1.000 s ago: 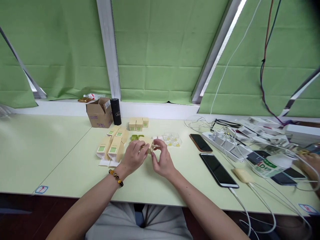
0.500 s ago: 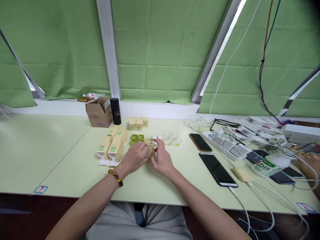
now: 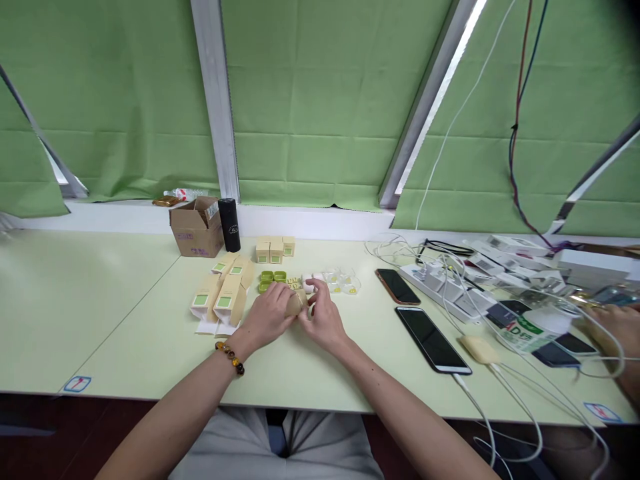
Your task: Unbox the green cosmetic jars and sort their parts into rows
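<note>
Between my two hands is a small kraft cardboard box [image 3: 296, 303], partly covered by fingers. My left hand [image 3: 267, 315] grips it from the left side, fingers curled over it. My right hand [image 3: 323, 319] pinches its right edge with thumb and fingers. Just beyond the hands sit small green square containers [image 3: 273, 277], tiny pale yellow pieces [image 3: 293, 283], pinkish-white round items [image 3: 309, 283] and a clear plastic tray [image 3: 341, 281]. Left of my hands lie several flattened tan cartons [image 3: 231, 297] with green labels. Several folded small boxes [image 3: 275, 249] stand farther back.
A brown carton [image 3: 197, 230] and a black flask [image 3: 229, 225] stand near the windowsill. On the right lie two phones [image 3: 433, 340], a power strip [image 3: 445, 293] with chargers, tangled white cables and a white-green bottle [image 3: 537, 328]. Another person's hand [image 3: 613, 327] is at the far right.
The view has shifted slightly. Both hands stay on the small box, which now shows a little more of its surface between the fingers.
</note>
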A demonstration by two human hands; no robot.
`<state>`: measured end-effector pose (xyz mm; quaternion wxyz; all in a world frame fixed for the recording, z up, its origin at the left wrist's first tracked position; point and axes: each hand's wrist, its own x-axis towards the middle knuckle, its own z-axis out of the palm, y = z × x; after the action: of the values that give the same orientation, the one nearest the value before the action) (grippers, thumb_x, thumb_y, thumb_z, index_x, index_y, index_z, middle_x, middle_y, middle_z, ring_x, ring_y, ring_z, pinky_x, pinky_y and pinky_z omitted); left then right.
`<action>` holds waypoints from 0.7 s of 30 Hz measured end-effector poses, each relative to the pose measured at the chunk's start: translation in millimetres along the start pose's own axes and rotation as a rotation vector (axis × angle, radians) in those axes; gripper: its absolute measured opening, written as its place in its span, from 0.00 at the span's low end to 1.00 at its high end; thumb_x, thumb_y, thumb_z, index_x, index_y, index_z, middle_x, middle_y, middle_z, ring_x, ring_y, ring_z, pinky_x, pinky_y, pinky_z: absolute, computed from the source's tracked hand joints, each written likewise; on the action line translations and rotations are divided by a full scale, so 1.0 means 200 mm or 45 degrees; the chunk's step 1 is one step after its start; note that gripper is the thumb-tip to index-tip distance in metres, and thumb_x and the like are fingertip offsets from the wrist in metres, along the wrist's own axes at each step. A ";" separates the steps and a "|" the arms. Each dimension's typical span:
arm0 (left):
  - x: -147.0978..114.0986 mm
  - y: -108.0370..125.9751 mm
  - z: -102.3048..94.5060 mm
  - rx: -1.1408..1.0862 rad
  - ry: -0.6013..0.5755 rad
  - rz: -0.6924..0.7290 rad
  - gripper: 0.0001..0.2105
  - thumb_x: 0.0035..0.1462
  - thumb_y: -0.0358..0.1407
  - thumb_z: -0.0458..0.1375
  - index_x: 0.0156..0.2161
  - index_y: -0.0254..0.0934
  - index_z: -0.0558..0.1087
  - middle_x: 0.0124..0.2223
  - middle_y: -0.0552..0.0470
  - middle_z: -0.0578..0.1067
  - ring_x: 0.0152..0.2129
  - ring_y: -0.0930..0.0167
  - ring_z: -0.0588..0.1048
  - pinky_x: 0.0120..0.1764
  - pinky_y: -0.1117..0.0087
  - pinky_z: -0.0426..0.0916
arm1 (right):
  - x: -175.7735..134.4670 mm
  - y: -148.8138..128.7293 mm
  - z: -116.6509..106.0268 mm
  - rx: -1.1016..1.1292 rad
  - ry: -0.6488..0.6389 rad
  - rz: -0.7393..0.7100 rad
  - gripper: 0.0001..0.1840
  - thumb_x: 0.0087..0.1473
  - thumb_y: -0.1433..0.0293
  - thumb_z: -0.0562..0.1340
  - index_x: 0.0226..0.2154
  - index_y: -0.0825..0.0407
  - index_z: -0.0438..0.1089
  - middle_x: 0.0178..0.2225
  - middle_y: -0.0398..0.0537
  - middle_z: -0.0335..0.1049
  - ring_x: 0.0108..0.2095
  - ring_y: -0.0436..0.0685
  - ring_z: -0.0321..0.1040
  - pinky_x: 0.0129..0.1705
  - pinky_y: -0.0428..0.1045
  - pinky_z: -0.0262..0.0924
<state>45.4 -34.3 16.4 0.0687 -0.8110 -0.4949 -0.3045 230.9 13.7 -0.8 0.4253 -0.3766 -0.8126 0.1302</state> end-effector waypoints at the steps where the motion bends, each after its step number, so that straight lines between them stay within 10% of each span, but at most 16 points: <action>1: 0.00 0.00 0.00 -0.001 -0.005 -0.010 0.16 0.63 0.35 0.62 0.53 0.40 0.65 0.53 0.43 0.71 0.51 0.56 0.71 0.47 0.53 0.74 | 0.00 0.01 0.00 0.028 0.009 0.005 0.32 0.54 0.73 0.58 0.61 0.47 0.52 0.56 0.57 0.68 0.31 0.55 0.73 0.30 0.52 0.66; 21: -0.01 -0.03 0.03 -0.143 0.063 -0.232 0.23 0.62 0.39 0.65 0.57 0.40 0.64 0.55 0.42 0.70 0.54 0.55 0.70 0.53 0.50 0.72 | 0.03 0.03 -0.06 0.334 0.015 0.069 0.16 0.68 0.59 0.55 0.55 0.43 0.60 0.55 0.51 0.72 0.40 0.58 0.78 0.37 0.53 0.74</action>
<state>42.7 -30.1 8.4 0.0073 -0.7574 -0.5470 -0.3566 241.1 19.9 6.2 0.4719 -0.3404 -0.7757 0.2444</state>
